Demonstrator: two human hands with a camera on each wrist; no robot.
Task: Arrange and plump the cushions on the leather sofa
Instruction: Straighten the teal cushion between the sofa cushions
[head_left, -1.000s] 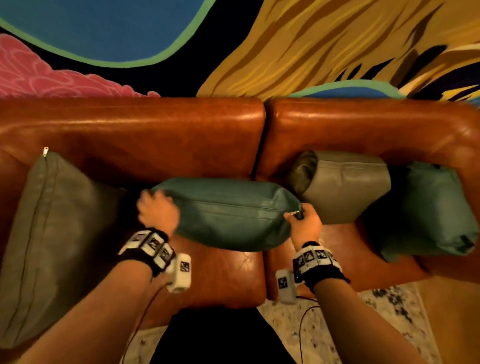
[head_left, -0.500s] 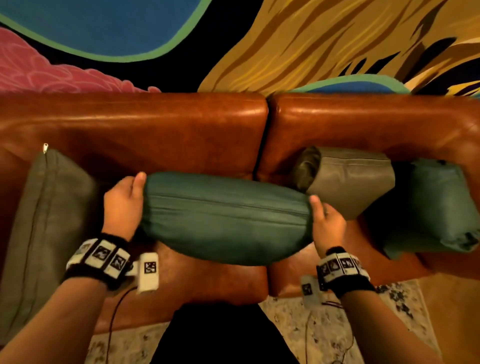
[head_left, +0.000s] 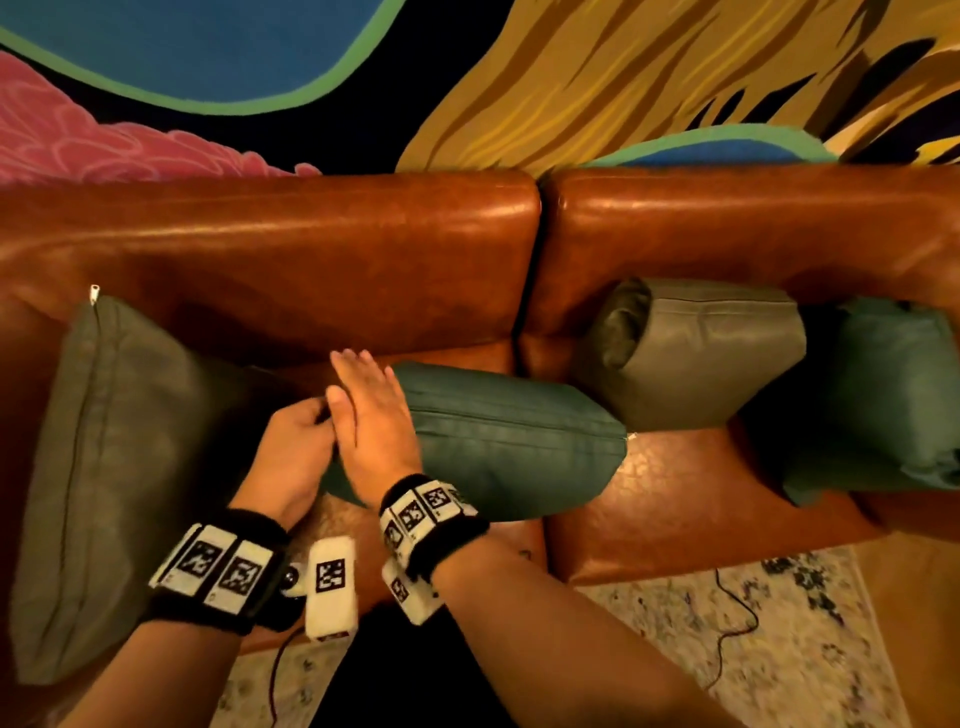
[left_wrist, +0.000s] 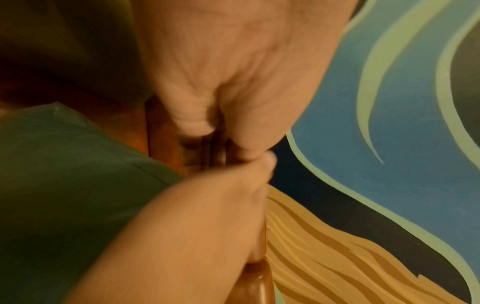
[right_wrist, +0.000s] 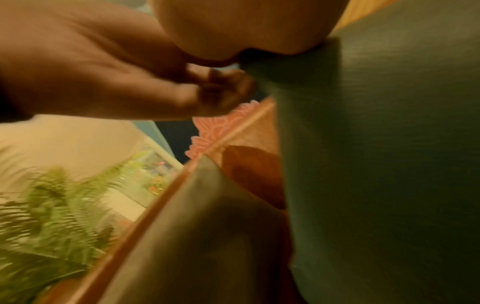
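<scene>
Step in hand: plumping the teal rectangular fabric cushion (head_left: 509, 441), lying on the brown leather sofa (head_left: 322, 260) seat. Left hand (head_left: 293, 457) pinches its near corner; right hand (head_left: 371, 431), fingers straight, lies flat against that end. Next, probably: pat, then stand it against the backrest beyond the hands.

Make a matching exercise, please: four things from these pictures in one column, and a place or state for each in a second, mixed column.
1. teal cushion
2. grey-green cushion
3. right hand
4. left hand

a. fingers straight, flat against a cushion end
b. stands at the sofa's left end
c. lies in the middle of the seat
d. fingers curled at the cushion's corner

Pairs: 1-c, 2-b, 3-a, 4-d
</scene>
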